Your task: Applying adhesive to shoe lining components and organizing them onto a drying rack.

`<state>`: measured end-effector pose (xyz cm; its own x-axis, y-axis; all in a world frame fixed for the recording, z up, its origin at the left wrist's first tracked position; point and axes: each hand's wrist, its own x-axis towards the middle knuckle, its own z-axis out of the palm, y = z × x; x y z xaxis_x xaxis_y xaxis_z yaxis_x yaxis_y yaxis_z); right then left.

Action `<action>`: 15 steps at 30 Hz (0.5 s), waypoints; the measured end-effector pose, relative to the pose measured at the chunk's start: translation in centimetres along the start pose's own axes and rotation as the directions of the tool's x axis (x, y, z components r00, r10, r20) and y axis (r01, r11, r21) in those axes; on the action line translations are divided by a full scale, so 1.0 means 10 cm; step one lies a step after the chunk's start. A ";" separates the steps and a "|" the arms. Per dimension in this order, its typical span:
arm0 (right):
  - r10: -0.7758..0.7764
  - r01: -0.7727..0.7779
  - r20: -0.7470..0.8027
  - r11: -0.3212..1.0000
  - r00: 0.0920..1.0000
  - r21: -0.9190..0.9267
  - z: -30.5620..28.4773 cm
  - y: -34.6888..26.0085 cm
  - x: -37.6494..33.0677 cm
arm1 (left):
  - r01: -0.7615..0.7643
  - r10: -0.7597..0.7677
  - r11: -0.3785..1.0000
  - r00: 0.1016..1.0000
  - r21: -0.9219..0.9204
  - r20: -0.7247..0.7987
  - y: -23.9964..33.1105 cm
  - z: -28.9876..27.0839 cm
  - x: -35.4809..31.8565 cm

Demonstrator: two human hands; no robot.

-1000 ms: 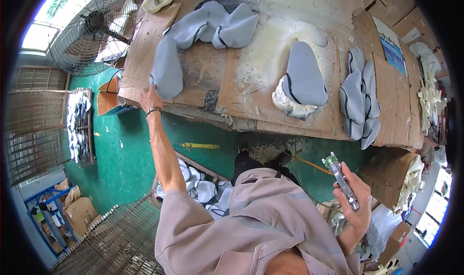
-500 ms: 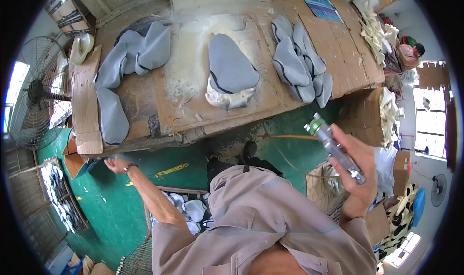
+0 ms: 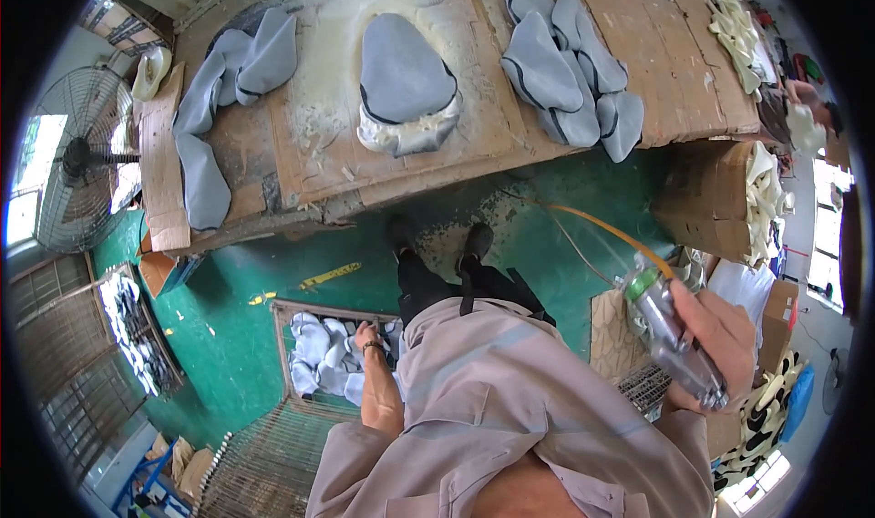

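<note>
Left hand (image 3: 368,333) is lower than before, by the grey pieces (image 3: 312,342), can't tell its grip; right hand (image 3: 718,328) has its grip wrapped round the green-ringed tool (image 3: 663,322).

We see a long worktable (image 3: 251,237) topped with overlapping cardboard sheets (image 3: 670,58), a pale residue (image 3: 319,30) smeared across its middle. On its left lie several black-trimmed grey fabric pieces (image 3: 204,185) in a curving row; at the far left we find a cream cup-shaped piece (image 3: 151,71). In the middle, a cream form (image 3: 406,137) rests beneath a broad grey panel (image 3: 401,67). On the right we see a heap of grey pieces (image 3: 540,71). Below, we note a wood-framed tray (image 3: 282,349) bearing loosely piled grey-white pieces (image 3: 313,338). The green floor (image 3: 232,336) carries yellow tape (image 3: 330,276).
</note>
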<state>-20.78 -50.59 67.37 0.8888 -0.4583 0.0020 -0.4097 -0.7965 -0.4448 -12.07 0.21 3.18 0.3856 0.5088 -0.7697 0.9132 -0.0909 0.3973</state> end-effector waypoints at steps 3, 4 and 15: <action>-0.117 0.116 0.035 0.993 0.993 0.024 0.04 0.28 -0.05 | 0.091 -0.104 0.986 0.991 0.142 0.086 -0.21 0.00 -0.31; -0.101 0.101 -0.024 0.995 0.995 0.009 0.03 0.24 -0.04 | 0.083 -0.098 0.990 0.987 0.117 0.128 -0.24 -0.09 -0.31; -0.151 0.151 -0.007 0.987 0.989 0.054 0.29 -0.30 0.16 | -0.116 0.095 0.992 0.954 0.057 0.286 0.47 0.06 0.15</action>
<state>-17.58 -47.78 66.05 0.9389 -0.3357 0.0754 -0.2592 -0.8342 -0.4867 -7.10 0.07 3.62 0.4922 0.2318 -0.8390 0.8684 -0.1979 0.4547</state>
